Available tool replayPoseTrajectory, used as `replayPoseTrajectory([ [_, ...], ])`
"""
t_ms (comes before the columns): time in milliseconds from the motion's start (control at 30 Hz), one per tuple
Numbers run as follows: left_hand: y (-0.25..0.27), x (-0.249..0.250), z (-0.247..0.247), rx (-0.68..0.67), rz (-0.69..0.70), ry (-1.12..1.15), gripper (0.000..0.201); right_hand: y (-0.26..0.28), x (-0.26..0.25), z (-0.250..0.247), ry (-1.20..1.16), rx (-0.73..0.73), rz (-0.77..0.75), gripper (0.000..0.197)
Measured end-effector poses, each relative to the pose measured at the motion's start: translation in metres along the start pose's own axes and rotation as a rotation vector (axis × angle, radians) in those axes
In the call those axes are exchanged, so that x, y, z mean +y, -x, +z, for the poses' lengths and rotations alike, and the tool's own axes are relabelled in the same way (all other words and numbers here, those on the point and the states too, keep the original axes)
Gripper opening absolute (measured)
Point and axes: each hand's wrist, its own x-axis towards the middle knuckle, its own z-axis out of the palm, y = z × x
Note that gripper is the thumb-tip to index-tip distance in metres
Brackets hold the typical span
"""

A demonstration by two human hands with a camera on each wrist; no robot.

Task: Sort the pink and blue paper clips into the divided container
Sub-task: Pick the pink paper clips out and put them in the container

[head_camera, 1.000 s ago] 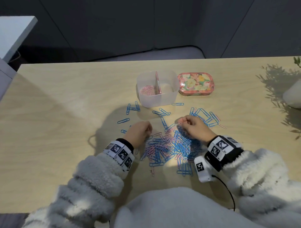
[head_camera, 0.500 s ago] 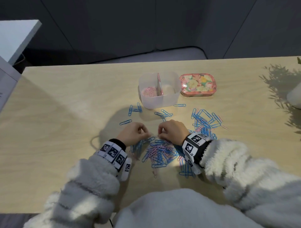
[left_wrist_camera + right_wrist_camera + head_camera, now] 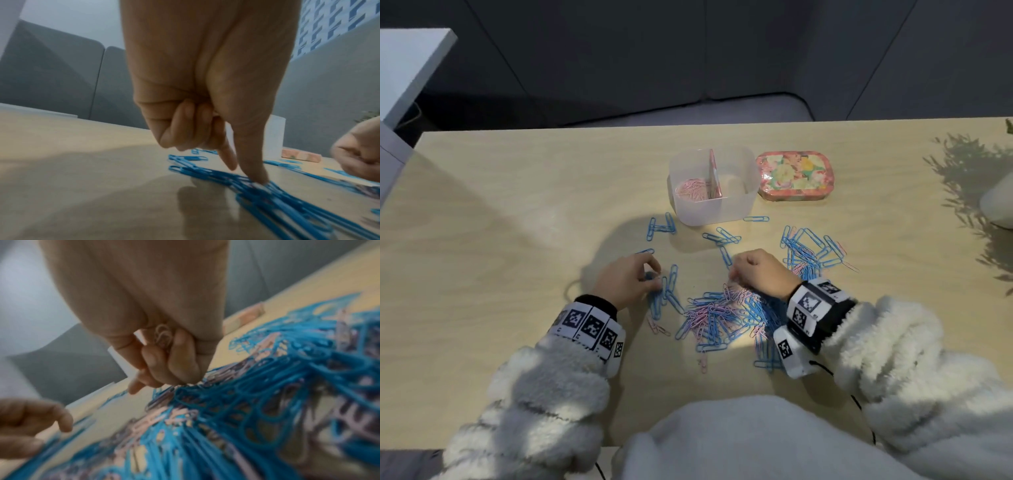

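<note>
A clear divided container (image 3: pixel 736 205) stands at the back of the table, with pink clips (image 3: pixel 692 189) in its left compartment. A mixed pile of pink and blue paper clips (image 3: pixel 722 315) lies between my hands. My left hand (image 3: pixel 650 274) is left of the pile. Its thumb (image 3: pixel 261 177) presses on a bunch of blue clips (image 3: pixel 277 199), the index finger is straight just above them, and the other fingers are curled. My right hand (image 3: pixel 734 274) is at the pile's far edge. Its curled fingers hold pink clips (image 3: pixel 162 335) in the palm, while thumb and index reach the pile.
A floral tin (image 3: pixel 794 175) sits right of the container. More blue clips (image 3: pixel 808 250) are spread to the right, and a few lie loose in front of the container (image 3: pixel 722 237). A white pot (image 3: pixel 998 202) stands at the right edge.
My left hand has slid left, dragging a bunch of blue clips out of the pile. My right hand came left from the right-hand blue clips to the pile's far edge.
</note>
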Motion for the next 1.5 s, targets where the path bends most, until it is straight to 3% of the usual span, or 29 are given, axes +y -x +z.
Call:
replayPoseTrajectory([
  [67,0.000,-0.003,-0.001,-0.029,-0.020,-0.008,0.015,0.005,0.001,0.008,0.293,0.019,0.021,0.030],
  [133,0.001,-0.005,-0.003,-0.003,-0.033,-0.006,0.008,0.010,-0.001,0.016,0.430,0.078,0.037,0.026],
  [300,0.005,-0.006,-0.006,0.126,-0.083,-0.021,0.006,0.007,-0.008,0.025,0.443,0.097,0.031,0.009],
  [400,0.008,0.001,-0.003,0.114,-0.058,-0.046,0.010,0.000,-0.007,0.024,0.393,0.026,0.033,0.011],
  [500,0.012,0.010,0.005,0.061,-0.030,-0.087,0.014,-0.005,-0.023,0.008,0.207,0.008,0.002,0.024],
  [567,0.013,0.014,0.009,0.057,-0.048,-0.092,0.016,-0.010,-0.044,-0.007,0.023,0.020,-0.045,0.022],
  [767,0.010,0.018,0.018,-0.069,-0.178,0.032,0.014,-0.051,-0.107,-0.044,-0.296,0.220,-0.094,0.029],
  [1000,-0.007,0.037,-0.017,-0.283,-0.111,0.074,0.027,-0.074,-0.140,-0.045,-0.693,0.130,0.089,0.020],
  [1067,-0.018,0.050,-0.039,-0.191,-0.071,0.053,0.023,-0.075,-0.137,-0.044,-0.718,0.132,0.113,0.018],
  [1167,-0.038,0.079,-0.065,0.059,-0.017,0.146,0.010,-0.071,-0.131,-0.045,-0.727,0.116,0.081,0.018],
  [1267,-0.065,0.101,-0.071,0.222,0.056,0.157,0.012,-0.060,-0.122,-0.048,-0.753,0.149,-0.006,0.017],
  [1500,-0.093,0.107,-0.045,0.233,0.158,0.037,0.026,-0.030,-0.092,-0.048,-0.631,0.336,-0.155,0.024],
])
